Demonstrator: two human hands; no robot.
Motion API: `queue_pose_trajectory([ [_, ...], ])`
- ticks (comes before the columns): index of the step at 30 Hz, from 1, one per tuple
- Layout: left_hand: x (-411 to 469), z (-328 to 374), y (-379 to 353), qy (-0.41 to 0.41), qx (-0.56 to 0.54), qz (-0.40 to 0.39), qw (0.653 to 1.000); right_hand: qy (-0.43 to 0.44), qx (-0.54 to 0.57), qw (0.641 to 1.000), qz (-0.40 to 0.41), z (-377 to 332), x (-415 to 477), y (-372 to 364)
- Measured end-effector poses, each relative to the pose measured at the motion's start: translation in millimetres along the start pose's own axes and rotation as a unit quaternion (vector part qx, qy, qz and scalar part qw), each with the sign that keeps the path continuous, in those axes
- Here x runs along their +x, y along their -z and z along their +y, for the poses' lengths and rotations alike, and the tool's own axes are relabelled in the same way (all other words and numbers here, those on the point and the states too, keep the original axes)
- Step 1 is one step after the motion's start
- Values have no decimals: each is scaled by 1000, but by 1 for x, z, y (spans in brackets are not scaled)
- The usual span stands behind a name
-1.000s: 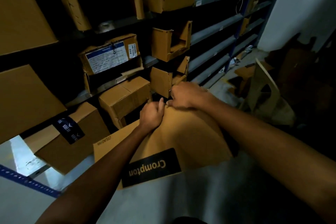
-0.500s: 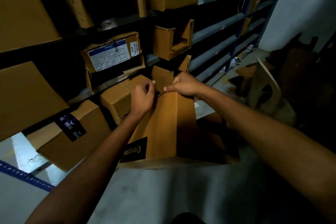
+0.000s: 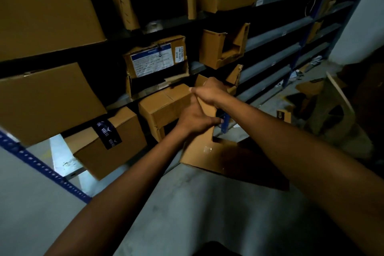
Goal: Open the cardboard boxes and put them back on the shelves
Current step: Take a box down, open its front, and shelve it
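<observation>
At the far left two big boxes (image 3: 47, 6) of smooth brown cardboard sit one above the other, with flat faces and sharp edges. Below them a blue steel post (image 3: 41, 164), punched with a row of small holes, runs slanted across the corner. Just beside it is a taped box (image 3: 116, 151), seen tilted. A glossy black tape (image 3: 107, 134) with pale print crosses its top corner. Higher up, a labelled box (image 3: 158, 72) has torn, wrinkled edges and a white paper label (image 3: 152, 62) with a blue stripe. Under it a dented box (image 3: 164, 108) is closed, and its front face is creased and bent in.

In the middle, low in front of the shelves (image 3: 280, 27) and over the grey concrete floor (image 3: 187, 203), is the held box (image 3: 198, 151). It is matte brown cardboard with a square notch in its edge and one flap standing up. The left hand (image 3: 193, 120) curls its fingers round the side edge of this flap. The right hand (image 3: 209, 91) grips the top of the same flap from above. Whether the box rests on the floor I cannot tell.

To the right a cut box (image 3: 218, 52) with an open front stands on the shelves, which are long flat rails of grey metal. At the far right, cardboard pieces (image 3: 332, 106) lie in shadow on the floor.
</observation>
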State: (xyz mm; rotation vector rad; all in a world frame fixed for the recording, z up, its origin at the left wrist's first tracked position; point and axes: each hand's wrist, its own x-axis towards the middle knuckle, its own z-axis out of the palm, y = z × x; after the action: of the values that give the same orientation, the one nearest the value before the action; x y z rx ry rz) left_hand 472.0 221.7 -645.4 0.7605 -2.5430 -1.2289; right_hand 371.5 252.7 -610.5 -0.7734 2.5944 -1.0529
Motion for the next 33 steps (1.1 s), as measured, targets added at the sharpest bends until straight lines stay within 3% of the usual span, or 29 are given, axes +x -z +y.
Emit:
queue_pose_trajectory([
  [4,11,-3,-4,19,-1,65,998,-2,109,994,18,-2,3,11],
  [6,22,-10,-3,36,-7,72,997,23,108,994,19,3,1,20],
  [10,44,-23,-2,61,-54,91,993,26,-41,994,97,36,0,34],
  [14,63,-30,-5,67,-64,107,990,-122,-197,965,125,97,-3,58],
  [16,70,-27,-9,71,-67,117,988,-168,-181,958,144,129,-3,68],
  [18,76,-22,-16,73,-71,120,988,-197,-96,967,131,155,-2,78],
  [22,74,-4,-34,59,-74,111,989,-179,72,974,120,180,-11,94],
  [33,55,53,-27,22,-74,134,988,-143,35,964,221,164,-48,133],
])
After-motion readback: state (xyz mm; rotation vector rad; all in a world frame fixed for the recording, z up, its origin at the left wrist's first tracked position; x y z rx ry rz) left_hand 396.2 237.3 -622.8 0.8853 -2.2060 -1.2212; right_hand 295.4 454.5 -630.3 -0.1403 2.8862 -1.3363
